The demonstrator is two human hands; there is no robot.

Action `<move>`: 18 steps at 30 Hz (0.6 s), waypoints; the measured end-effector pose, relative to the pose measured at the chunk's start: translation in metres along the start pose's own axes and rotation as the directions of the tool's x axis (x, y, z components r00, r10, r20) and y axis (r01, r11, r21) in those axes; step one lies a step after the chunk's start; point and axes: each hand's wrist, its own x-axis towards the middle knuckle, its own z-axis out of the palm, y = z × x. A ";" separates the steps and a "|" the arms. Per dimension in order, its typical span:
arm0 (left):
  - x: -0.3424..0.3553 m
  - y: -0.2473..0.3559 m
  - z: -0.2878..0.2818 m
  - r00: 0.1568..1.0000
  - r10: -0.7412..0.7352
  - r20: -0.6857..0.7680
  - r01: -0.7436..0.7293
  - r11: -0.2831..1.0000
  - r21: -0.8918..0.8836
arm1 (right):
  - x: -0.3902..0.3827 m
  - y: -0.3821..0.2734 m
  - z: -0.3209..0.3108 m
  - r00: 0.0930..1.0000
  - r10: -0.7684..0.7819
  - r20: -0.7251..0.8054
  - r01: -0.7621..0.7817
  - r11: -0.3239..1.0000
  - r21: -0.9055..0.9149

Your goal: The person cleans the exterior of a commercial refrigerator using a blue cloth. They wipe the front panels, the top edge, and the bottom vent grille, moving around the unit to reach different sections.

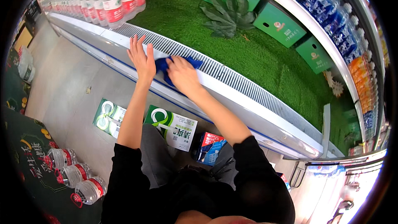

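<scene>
Up on the long white ribbed metal grille (232, 79), the right hand (182, 74) presses a crumpled blue cloth (162, 65) under its curled fingers. Just left of the cloth, the left hand (141, 58) lies open-fingered and flat on the grille, holding nothing. Beyond the grille spreads shaggy green artificial turf (265, 54); clear plastic water bottles (105, 0) stand at its far-left end.

The scene was brightly and evenly lit from above, with soft shadows. A glare streak ran along the white grille rail (232, 84), strongest near its right end. Fisheye bending curved that rail, and beyond it the corners fell black. Focus stayed fairly sharp throughout.
</scene>
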 end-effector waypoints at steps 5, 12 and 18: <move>0.009 0.011 0.026 0.931 -0.008 0.365 -0.123 0.934 0.335 | -0.126 0.053 -0.125 0.979 0.185 0.089 -0.178 0.980 -0.086; 0.002 0.021 0.048 0.875 -0.010 0.485 -0.226 0.876 0.426 | -0.338 0.210 -0.294 0.739 0.674 -0.015 -0.636 0.690 -0.346; 0.003 0.021 0.046 0.868 -0.067 0.493 -0.172 0.889 0.425 | -0.281 0.248 -0.266 0.761 0.638 0.116 -0.603 0.762 -0.235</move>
